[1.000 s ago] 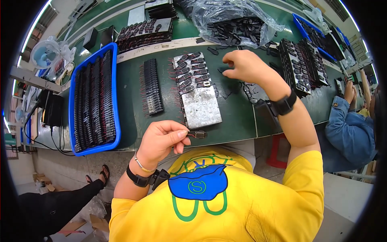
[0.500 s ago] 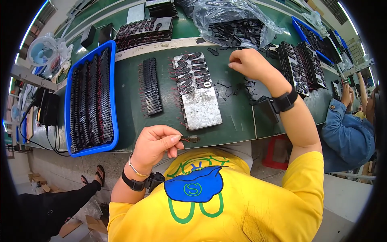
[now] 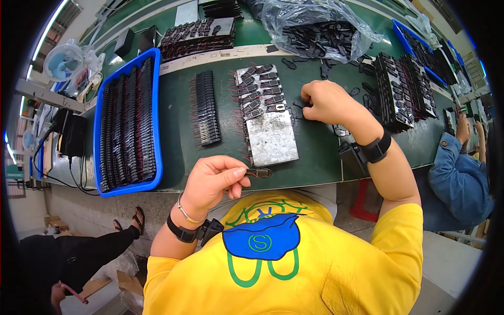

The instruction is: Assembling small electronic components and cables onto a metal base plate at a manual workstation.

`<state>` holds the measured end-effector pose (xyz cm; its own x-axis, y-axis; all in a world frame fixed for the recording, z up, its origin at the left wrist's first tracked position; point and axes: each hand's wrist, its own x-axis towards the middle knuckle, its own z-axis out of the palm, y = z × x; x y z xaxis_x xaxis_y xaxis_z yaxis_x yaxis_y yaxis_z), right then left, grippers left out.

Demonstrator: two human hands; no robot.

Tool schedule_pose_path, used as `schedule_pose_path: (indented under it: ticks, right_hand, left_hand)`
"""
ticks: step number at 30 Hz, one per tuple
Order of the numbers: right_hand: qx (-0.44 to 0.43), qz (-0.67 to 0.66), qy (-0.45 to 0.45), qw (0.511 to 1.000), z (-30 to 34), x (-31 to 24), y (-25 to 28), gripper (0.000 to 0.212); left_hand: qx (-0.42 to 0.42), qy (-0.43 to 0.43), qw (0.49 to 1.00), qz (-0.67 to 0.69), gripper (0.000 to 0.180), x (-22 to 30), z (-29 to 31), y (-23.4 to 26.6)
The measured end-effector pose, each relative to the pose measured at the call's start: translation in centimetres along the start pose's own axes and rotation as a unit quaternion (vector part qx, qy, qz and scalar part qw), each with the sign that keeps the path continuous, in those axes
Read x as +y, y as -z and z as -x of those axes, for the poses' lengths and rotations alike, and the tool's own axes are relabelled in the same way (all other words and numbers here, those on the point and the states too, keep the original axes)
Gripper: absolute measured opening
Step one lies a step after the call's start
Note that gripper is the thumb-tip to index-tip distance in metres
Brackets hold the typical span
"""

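Note:
My left hand (image 3: 218,181) pinches a small black rectangular component with reddish wires (image 3: 262,172) between thumb and fingers at the table's near edge. My right hand (image 3: 332,104) is closed, fingertips down at the tabletop near small black thin pieces (image 3: 297,111); whatever it grips, if anything, is hidden. Between the hands lies a silvery metal plate (image 3: 272,137). Its far half carries two columns of small black components (image 3: 255,94), with red wires sticking out along the left side. Left of the plate stands a tight row of similar black components (image 3: 206,110).
A blue tray (image 3: 131,190) with several packed rows of black components sits at left. At the back are a clear plastic bag (image 3: 362,39) of black pieces and loaded plates (image 3: 199,43). More stacked plates (image 3: 396,94) stand at right, near a co-worker in a denim sleeve (image 3: 457,168).
My right hand has come down and nearer, toward the thin black pieces beside the plate. My left hand still holds the wired component. The whole view has shifted slightly.

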<state>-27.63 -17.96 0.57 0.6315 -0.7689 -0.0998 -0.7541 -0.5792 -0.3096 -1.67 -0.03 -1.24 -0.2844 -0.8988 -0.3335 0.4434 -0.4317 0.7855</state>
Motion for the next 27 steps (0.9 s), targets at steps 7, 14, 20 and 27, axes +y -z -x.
schedule_pose_path:
  ticks: [7, 14, 20, 27]
  right_hand:
    - [0.168, -0.035, -0.011, 0.985, 1.8, -0.2, -1.3, 0.022]
    - [0.208, -0.285, 0.064, 0.934, 6.6, -4.4, 1.0, 0.02]
    - [0.216, -0.279, 0.196, 0.915, 8.8, -7.8, -1.3, 0.018]
    - [0.335, -0.074, 0.235, 0.91, 9.2, -5.5, -3.7, 0.023]
  left_hand:
    - [-0.003, 0.005, 1.0, 0.004, 0.013, -0.2, 0.0, -0.1]
    - [0.03, 0.022, 0.999, -0.009, 0.012, 0.0, -0.3, -0.3]
    - [0.025, 0.045, 0.998, -0.037, 0.012, -0.3, -0.8, -1.2]
    - [-0.055, 0.059, 0.996, 0.033, 0.013, -0.4, 0.1, -0.1]
